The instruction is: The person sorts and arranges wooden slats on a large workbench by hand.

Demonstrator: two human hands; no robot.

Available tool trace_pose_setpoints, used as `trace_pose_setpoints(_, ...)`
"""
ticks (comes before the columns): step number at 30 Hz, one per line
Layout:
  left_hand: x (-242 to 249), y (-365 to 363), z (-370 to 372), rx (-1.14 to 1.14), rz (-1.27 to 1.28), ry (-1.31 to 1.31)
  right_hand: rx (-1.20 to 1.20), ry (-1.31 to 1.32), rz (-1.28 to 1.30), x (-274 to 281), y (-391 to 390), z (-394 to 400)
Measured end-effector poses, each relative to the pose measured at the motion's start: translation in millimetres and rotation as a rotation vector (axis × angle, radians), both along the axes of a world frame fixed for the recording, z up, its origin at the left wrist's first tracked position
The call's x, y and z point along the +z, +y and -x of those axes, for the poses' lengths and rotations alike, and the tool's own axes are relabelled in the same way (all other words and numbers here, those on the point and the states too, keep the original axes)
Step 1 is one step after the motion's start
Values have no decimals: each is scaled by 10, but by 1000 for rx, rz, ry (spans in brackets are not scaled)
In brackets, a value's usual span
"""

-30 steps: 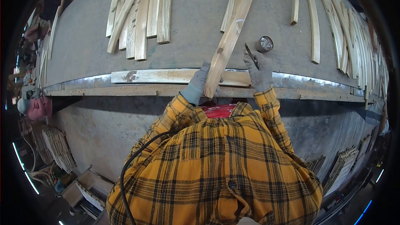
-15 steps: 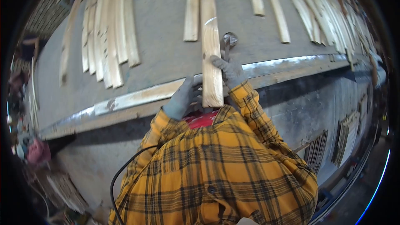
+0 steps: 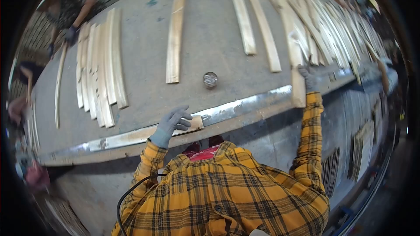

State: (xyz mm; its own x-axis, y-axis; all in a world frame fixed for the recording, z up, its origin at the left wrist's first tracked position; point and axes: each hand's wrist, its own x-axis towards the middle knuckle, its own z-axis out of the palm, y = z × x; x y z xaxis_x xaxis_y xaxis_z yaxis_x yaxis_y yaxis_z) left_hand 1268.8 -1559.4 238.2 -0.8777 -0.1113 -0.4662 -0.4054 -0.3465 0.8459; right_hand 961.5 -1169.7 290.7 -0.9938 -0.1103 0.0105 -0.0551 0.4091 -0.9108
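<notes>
My right hand [image 3: 308,78], in a grey glove, is closed on the near end of a long pale wooden strip [image 3: 298,91] at the right. That end reaches over the table's front edge. A thin dark thing pokes up past the fingers, too small to make out. My left hand [image 3: 172,123], also gloved, is raised with its fingers stretched out and holds nothing. Just below it a wooden piece [image 3: 192,123] lies along the metal-faced front edge [image 3: 245,105]. A round, shiny object [image 3: 210,79] sits on the tabletop between my hands.
Several wooden strips [image 3: 103,70] lie side by side at the left. Single strips [image 3: 175,43] lie farther in, and a large overlapping pile [image 3: 323,30] covers the right. Another person's gloved hand [image 3: 70,35] holds a strip at the far left. More people stand around the table.
My right hand has carried the wooden strip from in front of my body to the pile at the right. My left hand has moved a little left and its fingers have spread.
</notes>
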Motion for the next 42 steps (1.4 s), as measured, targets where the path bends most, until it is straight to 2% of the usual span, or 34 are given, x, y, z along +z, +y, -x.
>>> trace_pose_setpoints(1,-15,-53,-33,14,72,-27,-21,26,-184,210,-80,84)
trace_pose_setpoints(2,-20,-88,-56,16,155,-7,59,-45,-307,37,137,543)
trace_pose_setpoints(3,-49,-163,-105,38,299,-12,153,256,-365,-360,417,1083)
trace_pose_setpoints(4,-38,-260,-157,50,445,-28,-60,109,-517,-269,347,1209)
trace_pose_setpoints(5,72,-331,-158,84,717,-184,14,83,98,-769,667,1857)
trace_pose_setpoints(6,166,-453,-168,99,977,-343,-38,363,-258,-105,4,1214)
trace_pose_setpoints(7,118,-653,-223,189,1088,-431,-23,336,-549,435,-591,624)
trace_pose_setpoints(8,60,-846,-263,265,1196,-514,91,240,-629,572,-984,273)
trace_pose_setpoints(9,174,-995,-283,301,1351,-649,268,205,-405,408,-1223,47)
trace_pose_setpoints(10,251,-1125,-295,342,1501,-770,509,398,-475,249,-1407,-111)
trace_pose_setpoints(12,276,-1440,-256,362,1432,-910,793,415,-532,304,-1885,-684)
trace_pose_setpoints(13,287,-1573,-234,367,1366,-1023,828,388,-645,315,-2062,-904)
trace_pose_setpoints(14,213,-1681,-216,372,1370,-1024,855,360,-760,328,-2186,-1051)
trace_pose_setpoints(16,-34,-1905,-171,315,1268,-1042,868,326,-777,191,-2361,-1138)
trace_pose_setpoints(18,-138,-1989,-189,308,1268,-962,870,295,-802,-61,-2519,-1197)
trace_pose_setpoints(20,-213,-1995,-259,289,1312,-861,741,83,-930,-261,-2583,-1201)
trace_pose_setpoints(21,-238,-2047,-367,284,1317,-849,729,83,-929,-288,-2590,-1236)
trace_pose_setpoints(22,-278,-2127,-504,285,1117,-619,666,206,-874,-303,-2597,-1286)
trace_pose_setpoints(23,-66,-2141,-617,268,912,-410,606,311,-816,-143,-2625,-1350)
trace_pose_setpoints(24,-55,-2116,-766,321,489,-171,593,315,-823,-108,-2682,-1439)
trace_pose_setpoints(25,-2,-2074,-938,313,483,-162,593,316,-765,1,-2758,-1575)
trace_pose_setpoints(27,40,-2013,-1291,406,-465,171,582,311,-715,73,-2964,-1895)
trace_pose_setpoints(28,27,-1982,-1407,392,-471,168,617,303,-665,76,-3153,-2044)
trace_pose_setpoints(29,3,-1942,-1501,453,-614,145,651,294,-617,69,-3346,-2178)
trace_pose_setpoints(30,161,-1937,-1590,521,-755,90,658,227,-691,174,-3556,-2268)
trace_pose_setpoints(33,-81,-1961,-1855,534,-719,78,636,155,-901,58,-4090,-2447)
trace_pose_setpoints(34,-82,-1946,-1896,571,-785,86,625,131,-1017,16,-4199,-2479)
trace_pose_setpoints(35,-162,-1958,-1954,563,-793,79,618,123,-1026,-65,-4266,-2489)
trace_pose_setpoints(36,-285,-1984,-2014,470,-1085,221,568,158,-1069,-168,-4311,-2487)
trace_pose_setpoints(37,-209,-2053,-2046,371,-1361,345,520,175,-1099,-149,-4341,-2486)
trace_pose_setpoints(39,-333,-2111,-2113,315,-1396,298,490,165,-1098,-207,-4306,-2476)
trace_pose_setpoints(41,-337,-2067,-2115,287,-1596,303,469,155,-1100,-96,-4347,-2637)
trace_pose_setpoints(42,-327,-2043,-2100,293,-1610,299,385,225,-943,56,-4369,-2771)
